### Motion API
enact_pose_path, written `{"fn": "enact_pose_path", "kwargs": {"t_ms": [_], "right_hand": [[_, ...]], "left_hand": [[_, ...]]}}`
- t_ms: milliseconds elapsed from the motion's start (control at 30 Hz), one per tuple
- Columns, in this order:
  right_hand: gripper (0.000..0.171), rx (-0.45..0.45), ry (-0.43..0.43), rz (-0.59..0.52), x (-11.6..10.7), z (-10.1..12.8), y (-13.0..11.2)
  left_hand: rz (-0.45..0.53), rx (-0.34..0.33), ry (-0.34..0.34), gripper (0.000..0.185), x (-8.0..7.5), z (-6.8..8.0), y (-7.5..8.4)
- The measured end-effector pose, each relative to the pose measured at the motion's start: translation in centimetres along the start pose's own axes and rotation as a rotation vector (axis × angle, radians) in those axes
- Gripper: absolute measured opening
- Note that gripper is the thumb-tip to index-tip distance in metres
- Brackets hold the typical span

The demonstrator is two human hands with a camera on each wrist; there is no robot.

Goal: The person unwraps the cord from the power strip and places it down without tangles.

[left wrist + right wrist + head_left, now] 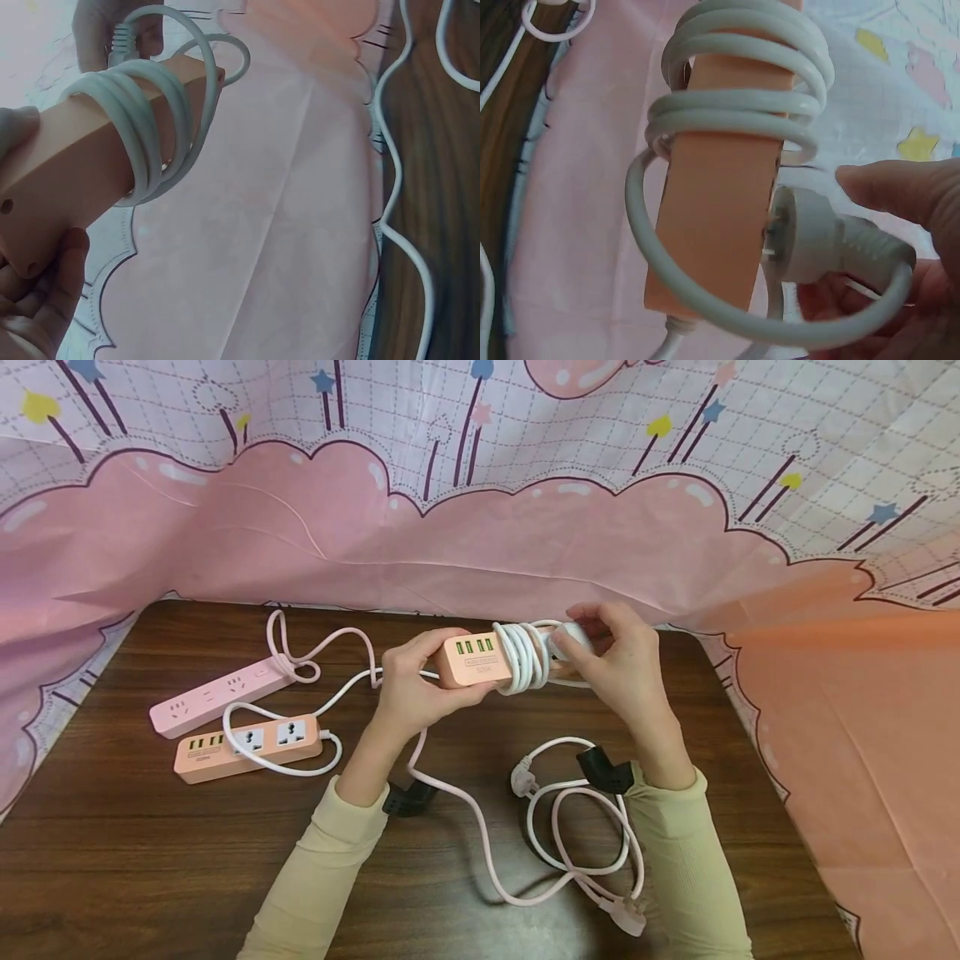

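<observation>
Head view: I see the orange power strip (pixel 468 660) held above the table (pixel 150 860), between my two hands, its white cord (pixel 517 656) coiled several turns around its middle. My left hand (pixel 408 689) wraps its curled fingers around the USB end of the strip. My right hand (pixel 622 664) grips the opposite end and pinches the white plug (pixel 810 236) against the strip's flat side, thumb over the plug's back.

To finish this wrap well, I judge that the last loop should lie snug beside the earlier turns, not across them, and that the plug should be tucked under a turn with its prongs facing the body; the left hand should hold the strip steady meanwhile.

The strip is a rigid, matte, rounded bar of plastic; the cord is smooth, round and springy, so loose turns would likely slip. The plug is glossy with short metal prongs.

Left of my left hand lie a second orange strip (pixel 247 745) and a pink strip (pixel 217 693), their cords loose. Below my right wrist a slack tangle of pink and white cable (pixel 577 852) rests on the dark wood-grain surface. Beyond both hands hangs a soft pink printed cloth (pixel 525 543).
</observation>
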State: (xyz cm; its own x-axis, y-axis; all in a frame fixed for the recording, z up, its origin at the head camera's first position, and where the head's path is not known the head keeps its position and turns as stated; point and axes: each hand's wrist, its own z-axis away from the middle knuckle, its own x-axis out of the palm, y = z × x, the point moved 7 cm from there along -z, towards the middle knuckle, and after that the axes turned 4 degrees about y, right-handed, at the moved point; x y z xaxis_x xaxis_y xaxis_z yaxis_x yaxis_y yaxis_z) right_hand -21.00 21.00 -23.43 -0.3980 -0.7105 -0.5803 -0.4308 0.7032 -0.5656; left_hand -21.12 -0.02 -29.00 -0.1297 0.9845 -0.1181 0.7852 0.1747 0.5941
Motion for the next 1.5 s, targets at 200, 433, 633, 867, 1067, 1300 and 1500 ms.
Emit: {"fn": "enact_pose_path", "kwargs": {"t_ms": [200,433,633,867,1067,1300,1500], "right_hand": [[0.033,-0.081,-0.136,0.174,0.5,-0.4,-2.6],[0.042,-0.149,-0.313,0.193,2.2,-0.3,-3.4],[0.038,-0.227,-0.399,0.197,3.3,0.2,-3.3],[0.032,-0.211,-0.423,0.216,3.7,1.2,-2.2],[0.032,-0.210,-0.472,0.197,4.7,2.4,-1.4],[0.032,-0.207,-0.527,0.188,5.8,3.7,-1.1],[0.033,-0.217,-0.545,0.158,6.1,4.3,-1.6]], "left_hand": [[0.054,-0.031,0.036,0.050,-1.7,-0.2,0.0],[0.091,-0.068,0.030,0.051,-2.9,0.5,-0.2],[0.135,-0.159,-0.001,0.054,-2.6,1.6,-1.1],[0.190,-0.267,-0.072,0.053,-1.4,3.0,-2.4],[0.151,-0.353,-0.160,0.055,-1.2,4.2,-2.7],[0.072,-0.387,-0.271,0.053,-1.4,5.8,-2.5],[-0.037,-0.245,-0.246,0.052,-2.5,5.9,-0.9]]}}
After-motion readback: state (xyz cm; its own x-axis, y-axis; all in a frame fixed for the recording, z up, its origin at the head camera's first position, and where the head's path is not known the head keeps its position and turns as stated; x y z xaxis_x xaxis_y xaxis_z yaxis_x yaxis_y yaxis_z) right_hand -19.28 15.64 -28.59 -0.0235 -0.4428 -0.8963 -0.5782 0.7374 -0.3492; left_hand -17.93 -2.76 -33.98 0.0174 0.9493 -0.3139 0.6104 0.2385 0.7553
